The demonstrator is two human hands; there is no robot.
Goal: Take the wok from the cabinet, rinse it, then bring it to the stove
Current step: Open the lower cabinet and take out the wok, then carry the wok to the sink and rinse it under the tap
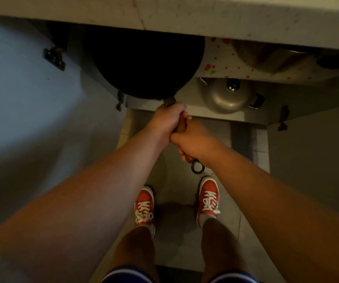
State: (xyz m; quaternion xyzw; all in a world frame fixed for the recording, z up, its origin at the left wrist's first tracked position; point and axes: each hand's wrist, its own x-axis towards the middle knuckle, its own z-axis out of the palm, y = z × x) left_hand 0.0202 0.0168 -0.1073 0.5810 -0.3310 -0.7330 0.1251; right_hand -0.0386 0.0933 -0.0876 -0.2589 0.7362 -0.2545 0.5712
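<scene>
Both hands point(177, 129) clamped on wok point(144, 64) handle | half out of cabinet point(185, 108) | risk: rim clipping counter point(205, 19) edge overhead, or knocking pot point(228, 97) just right

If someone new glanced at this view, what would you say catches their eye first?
Most likely the big black wok, half out of the open cabinet under the countertop, with the left hand and right hand both clamped along its handle at centre frame. Next come the bright red sneakers on the floor below, then the metal lidded pot on the shelf right of the wok.
</scene>
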